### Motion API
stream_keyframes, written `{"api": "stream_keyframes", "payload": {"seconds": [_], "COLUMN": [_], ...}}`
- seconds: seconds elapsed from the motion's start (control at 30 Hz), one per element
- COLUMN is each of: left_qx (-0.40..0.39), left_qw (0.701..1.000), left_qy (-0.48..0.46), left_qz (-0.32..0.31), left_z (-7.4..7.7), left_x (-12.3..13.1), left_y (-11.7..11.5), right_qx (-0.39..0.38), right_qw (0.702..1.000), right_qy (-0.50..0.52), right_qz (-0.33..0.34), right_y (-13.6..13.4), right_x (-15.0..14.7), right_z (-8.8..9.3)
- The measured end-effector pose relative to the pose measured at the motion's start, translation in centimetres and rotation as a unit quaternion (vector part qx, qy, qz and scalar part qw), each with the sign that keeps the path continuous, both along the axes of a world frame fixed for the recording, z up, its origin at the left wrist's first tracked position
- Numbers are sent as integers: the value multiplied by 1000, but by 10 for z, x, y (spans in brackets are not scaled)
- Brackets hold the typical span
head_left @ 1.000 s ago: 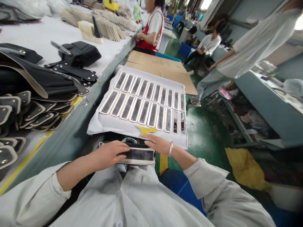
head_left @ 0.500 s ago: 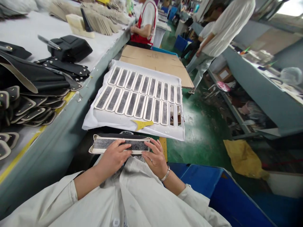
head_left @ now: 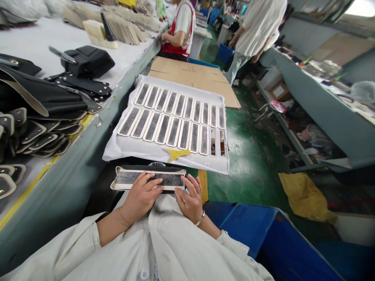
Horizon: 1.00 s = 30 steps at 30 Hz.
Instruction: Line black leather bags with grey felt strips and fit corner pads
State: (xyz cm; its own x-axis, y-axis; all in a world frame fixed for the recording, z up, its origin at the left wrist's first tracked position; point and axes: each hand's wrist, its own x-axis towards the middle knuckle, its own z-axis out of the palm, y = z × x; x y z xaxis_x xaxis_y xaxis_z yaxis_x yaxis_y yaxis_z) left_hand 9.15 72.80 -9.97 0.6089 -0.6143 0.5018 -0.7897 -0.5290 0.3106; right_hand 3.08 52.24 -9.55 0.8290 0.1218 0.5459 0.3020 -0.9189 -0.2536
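A long piece with a grey speckled panel and cream edges lies across my lap. My left hand rests on its middle with the fingers spread over the grey panel. At the piece's right end is my right hand, fingers apart, thumb and fingertips touching the cream edge. Beyond my hands, a white sheet carries two rows of grey panels with pale borders. On the near part of that sheet lies a yellow flat piece.
Black leather parts cover the worktable on the left. A cardboard sheet lies behind the white sheet. Blue bins stand at my right. A person in a red apron and a person in white are farther off.
My right hand has shifted slightly, its fingers lifted a little at the end of the piece. My left hand stays on the panel. The standing person in white has moved left and farther away.
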Motion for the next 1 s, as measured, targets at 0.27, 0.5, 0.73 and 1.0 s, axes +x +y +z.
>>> {"api": "stream_keyframes", "payload": {"seconds": [0.27, 0.5, 0.73, 1.0], "left_qx": [6, -19, -3, -21], "left_qw": [1000, 995, 998, 994], "left_qy": [-14, 86, 51, 93], "left_qz": [8, 46, 34, 45], "left_z": [7, 10, 8, 8], "left_x": [-1, 1, -3, 2], "left_y": [-2, -8, -7, -8], "right_qx": [58, 138, 109, 89], "right_qw": [998, 989, 993, 994], "right_qy": [17, 20, -21, -19], "right_qz": [-30, -52, -48, -61], "right_y": [5, 14, 14, 14], "right_x": [4, 8, 3, 5], "right_z": [0, -2, -7, -7]}}
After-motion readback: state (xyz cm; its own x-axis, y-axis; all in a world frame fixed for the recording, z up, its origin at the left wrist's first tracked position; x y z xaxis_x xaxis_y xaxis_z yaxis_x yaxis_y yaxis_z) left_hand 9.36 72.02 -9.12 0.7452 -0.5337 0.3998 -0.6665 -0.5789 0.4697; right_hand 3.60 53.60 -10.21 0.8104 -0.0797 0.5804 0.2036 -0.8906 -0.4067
